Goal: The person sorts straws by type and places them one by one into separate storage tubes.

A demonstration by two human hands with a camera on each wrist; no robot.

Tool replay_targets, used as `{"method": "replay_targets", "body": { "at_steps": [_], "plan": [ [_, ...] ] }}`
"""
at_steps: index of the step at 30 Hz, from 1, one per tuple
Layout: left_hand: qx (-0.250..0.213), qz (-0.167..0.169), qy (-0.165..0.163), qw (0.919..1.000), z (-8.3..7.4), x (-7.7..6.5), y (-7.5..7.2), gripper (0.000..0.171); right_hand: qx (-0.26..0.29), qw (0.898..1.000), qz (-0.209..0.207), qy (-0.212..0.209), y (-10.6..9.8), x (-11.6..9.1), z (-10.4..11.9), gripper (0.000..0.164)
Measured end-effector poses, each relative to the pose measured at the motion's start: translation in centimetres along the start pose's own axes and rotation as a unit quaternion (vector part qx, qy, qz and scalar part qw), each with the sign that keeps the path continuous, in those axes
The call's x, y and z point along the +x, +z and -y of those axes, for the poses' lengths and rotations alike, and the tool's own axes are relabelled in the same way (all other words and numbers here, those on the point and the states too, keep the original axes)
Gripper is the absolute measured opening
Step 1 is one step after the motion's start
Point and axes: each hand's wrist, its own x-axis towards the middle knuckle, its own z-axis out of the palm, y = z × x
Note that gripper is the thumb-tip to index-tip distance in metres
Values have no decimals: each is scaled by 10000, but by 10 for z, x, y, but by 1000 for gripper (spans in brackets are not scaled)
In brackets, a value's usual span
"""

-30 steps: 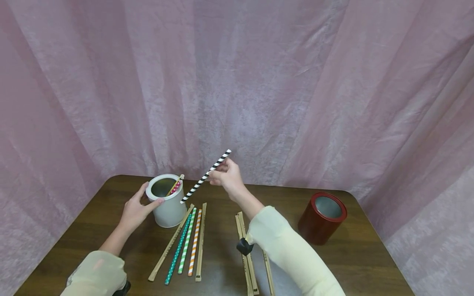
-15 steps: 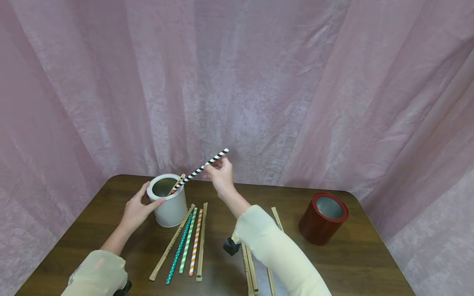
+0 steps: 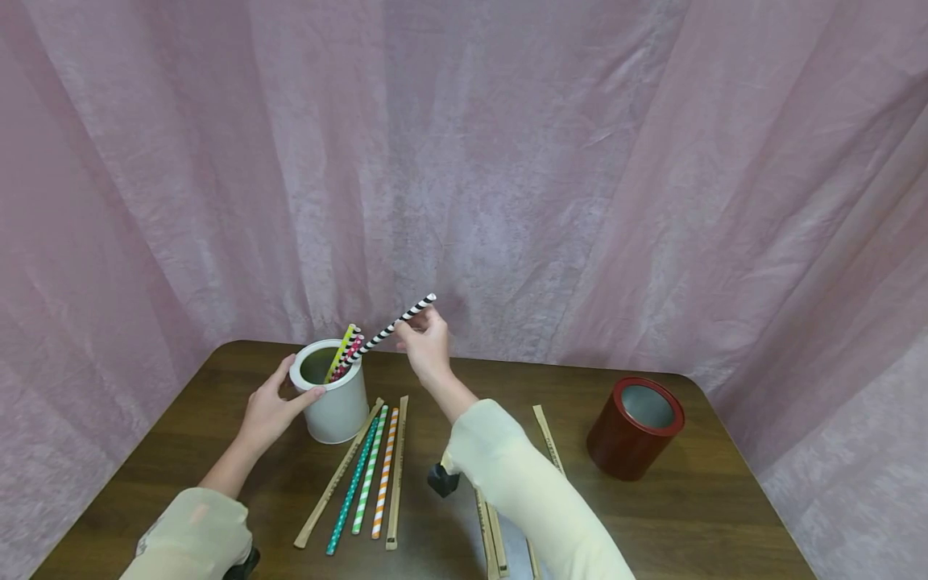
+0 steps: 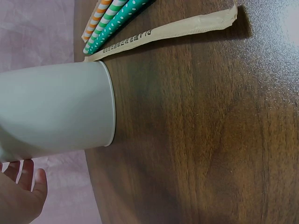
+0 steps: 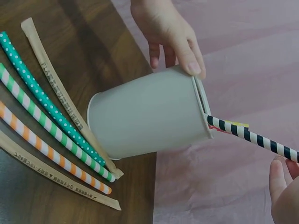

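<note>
My left hand (image 3: 267,409) holds the white can (image 3: 337,415) near its rim, the thumb on the near side and the fingers around the far left side. A black-and-white striped paper straw (image 3: 384,331) is pinched in my right hand (image 3: 428,348), slanting down to the left with its lower end inside the can mouth. Beside it in the can lean a yellow straw (image 3: 344,348) and a pink dotted straw (image 3: 354,350). Their lower ends are hidden. The right wrist view shows the striped straw (image 5: 259,140) crossing the can's rim.
Right of the can lie a teal dotted straw (image 3: 353,486), a green striped straw (image 3: 370,471), an orange striped straw (image 3: 385,474) and paper-wrapped straws (image 3: 397,474). More wrapped straws (image 3: 548,439) lie partly under the right sleeve. A red can (image 3: 625,435) stands at the right.
My right hand has moved left and slightly down, bringing the striped straw's lower end from outside the can into its mouth. The yellow straw now sticks up higher. The left hand keeps its hold.
</note>
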Motion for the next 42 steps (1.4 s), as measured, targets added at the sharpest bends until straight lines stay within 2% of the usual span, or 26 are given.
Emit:
{"method": "replay_targets", "body": {
  "at_steps": [5, 12, 23, 32, 42],
  "plan": [
    [20, 38, -67, 10000, 0, -1, -1, 89, -213, 9996, 122, -121, 2, 3, -13, 17],
    [18, 87, -82, 9999, -1, -1, -1, 89, -692, 9971, 310, 33, 5, 1, -23, 13],
    [66, 37, -43, 10000, -2, -3, 0, 87, -1424, 9878, 612, 146, 10, -10, -36, 12],
    [25, 33, -21, 10000, -1, -2, 1, 87, -1492, 9841, 867, 423, 13, -18, -44, 16],
    [-18, 92, -82, 9999, 0, -3, 0, 88, -1459, 9808, 1032, 780, 6, -25, -52, 20]
  ]
}}
